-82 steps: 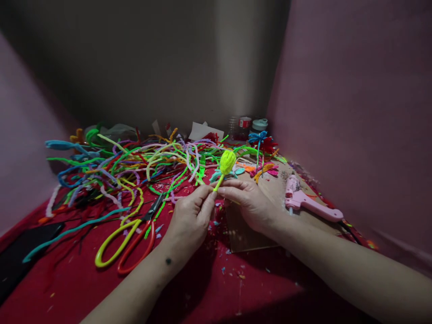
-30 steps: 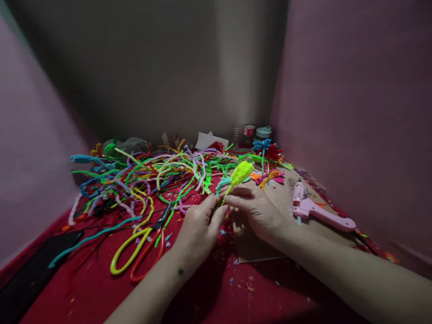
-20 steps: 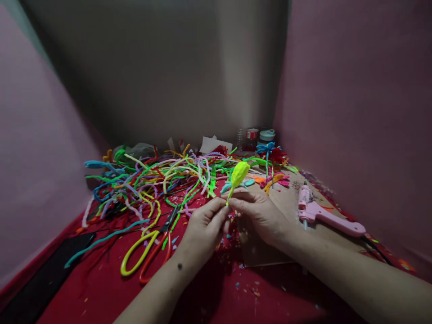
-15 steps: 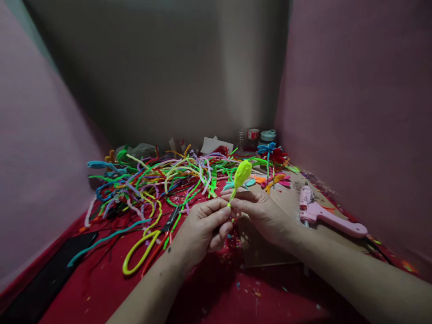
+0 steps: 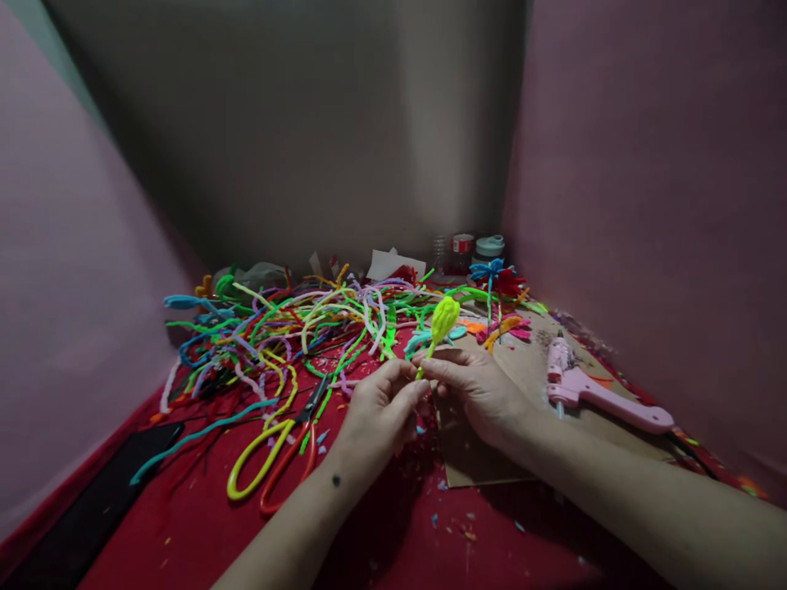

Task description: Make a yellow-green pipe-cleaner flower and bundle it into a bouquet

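A neon-yellow pipe-cleaner flower bud (image 5: 444,319) stands upright between my hands, its thin stem pointing down. My left hand (image 5: 386,406) pinches the stem low down between thumb and forefinger. My right hand (image 5: 483,389) is closed on the same stem from the other side, thumb and fingertips just under the bud. The stem's lower end is hidden behind my fingers. To the left of my left hand lie scissors (image 5: 288,459) with one yellow and one red handle loop.
A tangle of coloured pipe cleaners (image 5: 276,328) covers the back left. At right, a pink glue gun (image 5: 590,393) rests on cardboard (image 5: 485,459) with finished pipe-cleaner flowers (image 5: 490,274) behind. A black flat object (image 5: 116,483) lies at left; jars (image 5: 489,247) stand at the back.
My left hand has shifted its grip on the stem, its fingers turning slightly. The yellow bud has turned a little and shows its folded loops; it stands slightly further right.
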`<state>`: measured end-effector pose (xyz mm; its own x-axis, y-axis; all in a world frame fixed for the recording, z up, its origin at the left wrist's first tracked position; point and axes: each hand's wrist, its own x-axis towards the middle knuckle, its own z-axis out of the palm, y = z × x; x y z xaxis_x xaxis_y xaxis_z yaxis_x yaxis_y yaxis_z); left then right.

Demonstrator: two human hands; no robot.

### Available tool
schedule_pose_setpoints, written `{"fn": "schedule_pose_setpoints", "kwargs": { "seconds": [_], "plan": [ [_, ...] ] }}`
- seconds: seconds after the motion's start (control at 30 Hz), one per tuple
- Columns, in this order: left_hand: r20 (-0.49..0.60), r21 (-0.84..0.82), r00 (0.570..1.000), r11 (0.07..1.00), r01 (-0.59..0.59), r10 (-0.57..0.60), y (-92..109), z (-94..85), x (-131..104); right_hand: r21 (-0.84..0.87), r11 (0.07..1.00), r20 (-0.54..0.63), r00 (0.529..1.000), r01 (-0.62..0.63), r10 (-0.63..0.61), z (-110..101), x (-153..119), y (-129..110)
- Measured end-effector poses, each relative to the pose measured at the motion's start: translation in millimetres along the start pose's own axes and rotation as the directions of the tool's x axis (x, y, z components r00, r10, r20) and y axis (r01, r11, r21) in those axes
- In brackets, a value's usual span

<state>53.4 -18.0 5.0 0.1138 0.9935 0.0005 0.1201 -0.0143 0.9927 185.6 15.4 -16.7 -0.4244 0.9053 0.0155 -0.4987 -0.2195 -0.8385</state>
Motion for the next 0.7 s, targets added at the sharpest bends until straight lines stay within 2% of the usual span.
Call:
{"fn": "schedule_pose_setpoints", "kwargs": {
  "seconds": [0.07, 0.23, 0.4, 0.5, 0.57, 0.7],
  "plan": [
    [-0.006, -0.008, 1.000, 1.000, -0.025, 0.025, -1.1, 1.2, 0.1, -0.002, 1.000, 0.032, 0.999, -0.006, 0.006, 0.9, 0.2, -0.8],
    [0.115, -0.238, 0.992, 0.968, 0.072, -0.046, -0.2, -1.4, -0.3, -0.097, 0.994, 0.072, 0.996, 0.050, -0.044, 1.5, -1.5, -5.5],
    [0.155, -0.246, 0.987, 0.966, 0.076, -0.038, -0.2, -4.3, 0.3, -0.084, 0.995, 0.067, 0.996, 0.059, -0.053, 3.7, -4.2, -8.3],
    [0.184, -0.241, 0.983, 0.968, 0.067, -0.022, -0.6, -3.7, 0.9, -0.036, 0.999, 0.059, 0.998, 0.023, -0.021, 4.0, -4.2, -6.4],
    [0.160, -0.196, 0.987, 0.979, 0.054, -0.022, -0.1, -1.8, 1.0, -0.008, 1.000, 0.029, 1.000, 0.000, 0.000, 3.1, -3.8, -4.4],
    [0.027, -0.067, 1.000, 0.998, 0.016, -0.015, 1.4, 3.1, 0.4, -0.002, 1.000, 0.000, 1.000, -0.026, 0.026, -0.4, -2.9, -0.4]
  ]
}}
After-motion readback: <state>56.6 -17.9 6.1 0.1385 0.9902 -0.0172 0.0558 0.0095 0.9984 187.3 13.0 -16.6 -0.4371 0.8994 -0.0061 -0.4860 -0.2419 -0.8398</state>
